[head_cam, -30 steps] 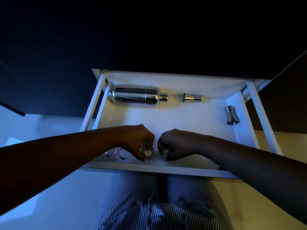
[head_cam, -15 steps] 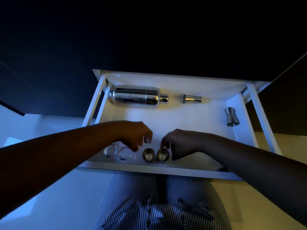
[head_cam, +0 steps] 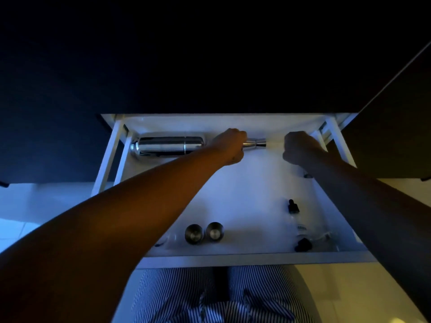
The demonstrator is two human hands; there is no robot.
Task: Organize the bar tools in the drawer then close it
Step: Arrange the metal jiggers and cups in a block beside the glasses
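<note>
left hand (head_cam: 229, 145): closed around one end of a small steel jigger (head_cam: 256, 143), at the far side of the drawer (head_cam: 245, 258)
right hand (head_cam: 299, 148): balled into a fist just right of that jigger, can't tell if it's holding anything
shaker (head_cam: 168, 146): lying on its side right beside the left hand, on its left
two steel cups (head_cam: 204, 232): upright, touching, well back from both hands near the front wall
dark-capped small bottles (head_cam: 293, 206): under the right forearm, kinda hard to make out
drawer: pulled open

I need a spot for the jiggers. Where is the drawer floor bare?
Bare: the middle, between the shaker at the back and the two cups in front. Crowded: the front right corner with the bottles.
</note>
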